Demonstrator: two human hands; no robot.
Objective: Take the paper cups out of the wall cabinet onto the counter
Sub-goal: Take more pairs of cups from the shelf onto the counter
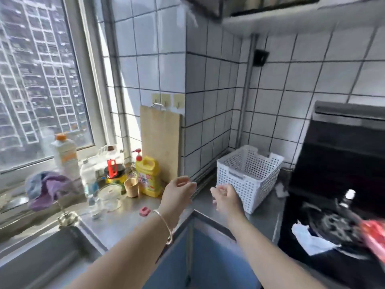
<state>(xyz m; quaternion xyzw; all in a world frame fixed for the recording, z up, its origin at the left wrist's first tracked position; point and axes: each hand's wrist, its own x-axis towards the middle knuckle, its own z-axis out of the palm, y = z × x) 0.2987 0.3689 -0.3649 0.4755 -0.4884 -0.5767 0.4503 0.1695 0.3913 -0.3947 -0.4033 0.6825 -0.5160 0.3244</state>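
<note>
Left hand (179,189): raised above the corner of the steel table (129,220), palm turned inward, fingers (183,181) loosely curled and parted, holding nothing. A thin bangle (164,224) circles the wrist.

Right hand (226,198): level with the left and just beside it, apart from it, fingers (220,189) slightly curled and parted, empty. It hovers in front of the white basket.

Paper cups (131,187): a short brown stack or single cup, which of the two cannot be told, standing upright on the table just left of the yellow bottle and right of a glass jar (109,193).

Yellow detergent bottle (148,176): red pump top, upright, against the foot of the cutting board.

Wooden cutting board (160,142): upright, hanging by a metal loop from a hook on the tiled wall.

White perforated plastic basket (248,174): in the table's inner corner, against the tiles; contents not visible.

Small pink object (144,211): lying on the bare table near the left wrist; blurred, kind unclear.

Window sill group: white bottle with orange cap (63,155), dark jar with red lid clip (113,172), clear water bottle (91,190), purple cloth (50,188) heaped at the left.

Sink (41,257): steel, lower left, beside the table.

Stove (341,184): black, at right, with a burner and white paper (308,240) on it.

Cabinet underside (270,19): pale, top edge of view, blurred.
</note>
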